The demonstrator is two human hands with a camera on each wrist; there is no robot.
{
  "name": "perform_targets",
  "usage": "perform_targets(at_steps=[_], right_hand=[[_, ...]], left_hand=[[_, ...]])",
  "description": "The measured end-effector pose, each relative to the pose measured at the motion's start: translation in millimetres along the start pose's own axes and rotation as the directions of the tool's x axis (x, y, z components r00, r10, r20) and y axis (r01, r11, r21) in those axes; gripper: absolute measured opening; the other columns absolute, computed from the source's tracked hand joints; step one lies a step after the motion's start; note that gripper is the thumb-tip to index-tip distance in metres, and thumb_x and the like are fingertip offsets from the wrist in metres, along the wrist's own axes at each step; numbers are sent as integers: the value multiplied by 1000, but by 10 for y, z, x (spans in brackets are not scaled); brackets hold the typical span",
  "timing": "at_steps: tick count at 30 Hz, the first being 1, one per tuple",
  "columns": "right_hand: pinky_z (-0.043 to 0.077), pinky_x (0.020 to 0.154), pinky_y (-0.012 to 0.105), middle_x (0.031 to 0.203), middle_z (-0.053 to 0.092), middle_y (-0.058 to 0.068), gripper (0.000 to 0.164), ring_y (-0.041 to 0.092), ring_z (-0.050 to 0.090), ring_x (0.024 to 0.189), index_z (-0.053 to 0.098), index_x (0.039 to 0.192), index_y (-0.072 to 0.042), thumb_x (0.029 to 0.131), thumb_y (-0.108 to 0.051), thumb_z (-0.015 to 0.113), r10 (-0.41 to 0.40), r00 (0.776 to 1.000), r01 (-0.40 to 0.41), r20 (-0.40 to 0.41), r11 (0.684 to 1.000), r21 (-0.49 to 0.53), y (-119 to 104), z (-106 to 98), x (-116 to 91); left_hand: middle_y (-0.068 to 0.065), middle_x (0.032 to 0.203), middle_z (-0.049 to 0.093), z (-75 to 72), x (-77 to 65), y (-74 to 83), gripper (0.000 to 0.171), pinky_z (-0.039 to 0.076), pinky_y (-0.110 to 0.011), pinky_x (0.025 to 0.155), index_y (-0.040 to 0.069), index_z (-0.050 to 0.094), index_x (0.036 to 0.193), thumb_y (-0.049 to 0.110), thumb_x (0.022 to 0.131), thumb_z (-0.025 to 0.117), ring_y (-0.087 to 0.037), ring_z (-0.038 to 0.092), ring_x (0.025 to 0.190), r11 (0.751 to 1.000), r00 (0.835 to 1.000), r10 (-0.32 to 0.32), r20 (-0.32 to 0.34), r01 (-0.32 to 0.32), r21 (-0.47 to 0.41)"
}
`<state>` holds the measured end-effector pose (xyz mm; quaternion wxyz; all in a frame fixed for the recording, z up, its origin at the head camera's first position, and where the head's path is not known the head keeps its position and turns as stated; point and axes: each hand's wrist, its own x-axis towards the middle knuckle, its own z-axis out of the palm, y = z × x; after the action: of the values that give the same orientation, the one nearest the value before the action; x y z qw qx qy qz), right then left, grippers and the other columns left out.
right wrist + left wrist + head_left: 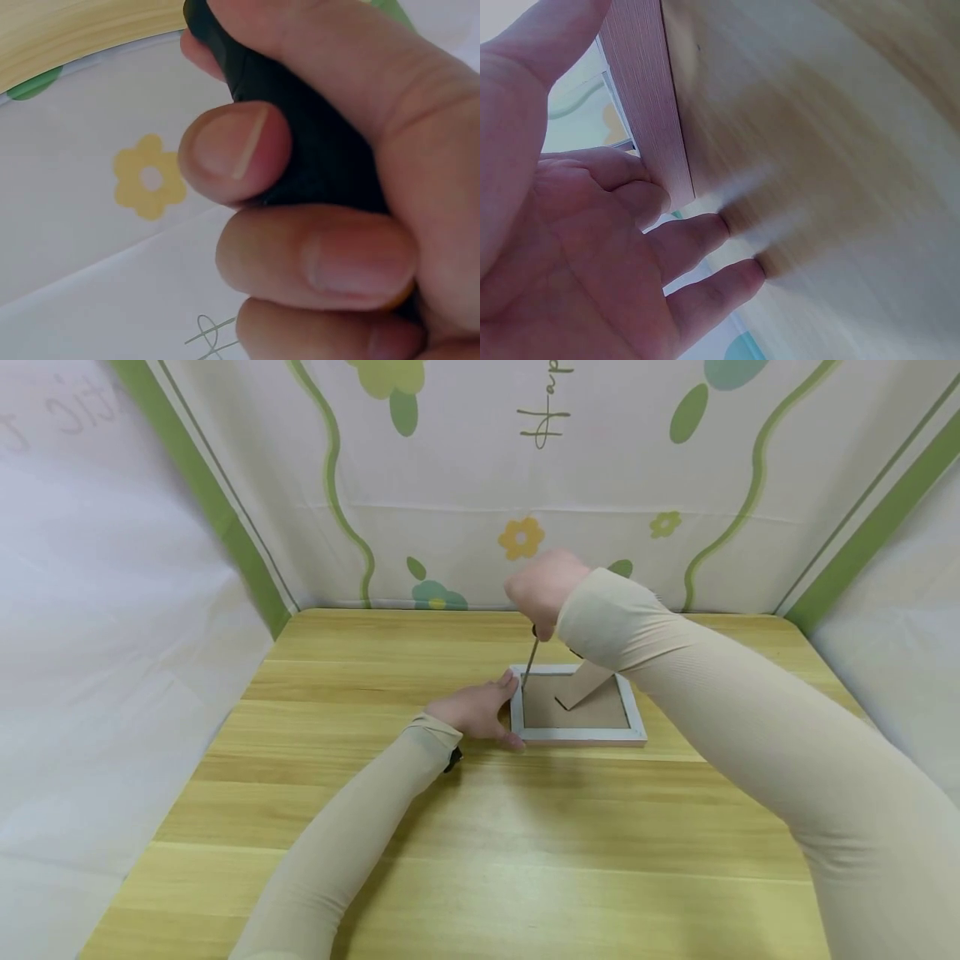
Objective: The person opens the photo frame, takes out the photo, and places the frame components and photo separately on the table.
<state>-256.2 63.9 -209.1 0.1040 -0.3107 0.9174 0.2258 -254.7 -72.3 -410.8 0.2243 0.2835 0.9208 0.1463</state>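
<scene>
A picture frame [580, 737] with a pale border lies back side up on the table. Its brown backing board [540, 714] carries a folding stand leg [585, 683]. At the frame's left end my left hand [480, 708] holds it, thumb near the front corner and fingers along the side. Two of that hand's fingertips [754, 274] touch the table in the left wrist view. My right hand [549, 589] is above the frame, fingers wrapped round the black handle [322, 150] of a screwdriver. The thin screwdriver shaft [531, 662] slants down to the inner left edge of the border.
The wooden table [465, 860] stretches out in front of the frame and to both sides. Behind it hangs a white cloth [450, 468] with printed flowers, and more white cloth [127, 652] stands at the left and right. The right sleeve [720, 710] overlaps the frame's back right corner.
</scene>
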Motion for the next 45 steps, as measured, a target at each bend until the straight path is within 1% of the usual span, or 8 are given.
perform_targets(at_steps=[10,21,24,30,38,41,43,45], right_hand=[[54,86,42,97,70,4,35,25,65,93,68,105,-6,78,-17,86,-8,1000,8,-11,999,-32,-52,-24,45],[55,86,42,99,69,5,37,25,65,95,67,110,-6,79,-17,85,-6,1000,6,6,999,-39,-52,-21,80],[55,86,42,98,69,5,33,26,65,94,68,106,-6,80,-18,84,-9,1000,9,2,1000,-22,-17,2,66],[54,82,40,86,67,2,18,23,63,86,67,88,-9,81,-16,83,24,1000,-25,17,998,64,76,48,32],[56,79,41,87,69,0,17,20,64,83,69,90,-10,81,-14,83,-4,1000,4,-3,1000,-12,-46,48,30],[56,81,41,88,69,1,20,21,65,86,68,91,-9,80,-15,84,18,1000,-17,-15,999,39,-16,78,-4],[56,81,42,90,68,2,22,23,65,88,67,92,-9,81,-18,83,42,999,-42,3,993,108,62,121,-38],[55,81,43,91,67,3,23,24,65,89,65,94,-9,84,-22,82,76,996,-82,38,978,193,178,175,-95]], left_hand=[[-9,165,-3,-18,-13,5,118,23,-35,118,9,4,159,61,80,74,-26,16,149,1000,1000,0,-8,0,20],[-7,165,-2,-17,-2,-18,120,23,-34,117,10,3,160,62,79,74,-23,16,149,1000,1000,-13,-8,13,14],[-7,165,-3,-7,6,-17,120,23,-34,117,10,3,160,62,79,75,-24,15,149,1000,1000,-10,-6,10,6],[-8,165,-6,5,10,-21,121,22,-34,118,10,1,160,62,79,75,-24,14,149,1000,1000,4,5,-4,6],[-8,165,-3,-20,-3,-21,120,23,-34,117,10,3,160,60,79,76,-24,16,149,1000,1000,-4,1,4,-3],[-8,165,-4,-23,-1,-22,120,22,-35,118,9,2,159,60,79,75,-24,15,149,1000,1000,5,7,-5,-10],[-9,165,-5,-18,5,-28,120,21,-34,118,8,1,159,60,80,74,-24,14,149,1000,1000,14,9,-14,0],[-11,164,-6,-10,13,-38,120,20,-34,118,7,1,159,60,81,73,-24,13,149,1000,1000,26,8,-26,15]])
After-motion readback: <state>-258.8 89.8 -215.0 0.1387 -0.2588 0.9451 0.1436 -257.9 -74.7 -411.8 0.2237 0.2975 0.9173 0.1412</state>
